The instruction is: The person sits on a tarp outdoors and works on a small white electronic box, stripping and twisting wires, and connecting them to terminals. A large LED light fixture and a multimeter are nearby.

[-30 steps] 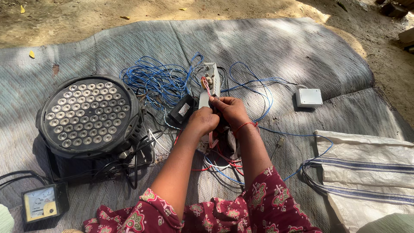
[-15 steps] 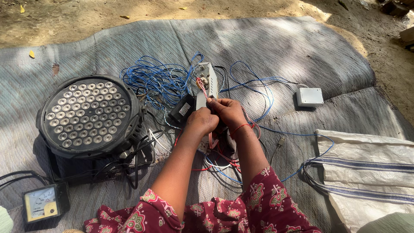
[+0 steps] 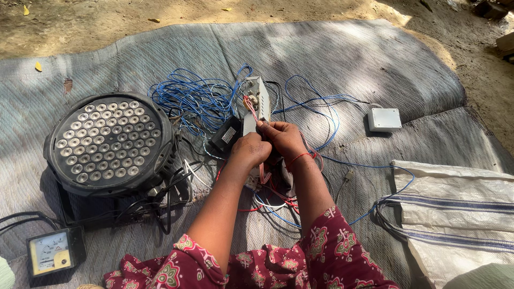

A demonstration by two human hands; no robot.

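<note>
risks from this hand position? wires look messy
1. Both hands, left hand and right hand, pinch thin red wires at the narrow white metal box; a tug could likely pull a wire loose.
2. The tangled blue wire bundle lies against the box and may snag.
3. Everything rests on a soft grey woven mat, so the box could tip.

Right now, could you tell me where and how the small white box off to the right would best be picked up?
Take the white box by its two long sides, coming straight down from above. It lies flat on the mat, low and squarish, so fingers can probably pinch across it. Its top and right side look free; blue wires run close on its left, so avoid coming in from there.
</note>
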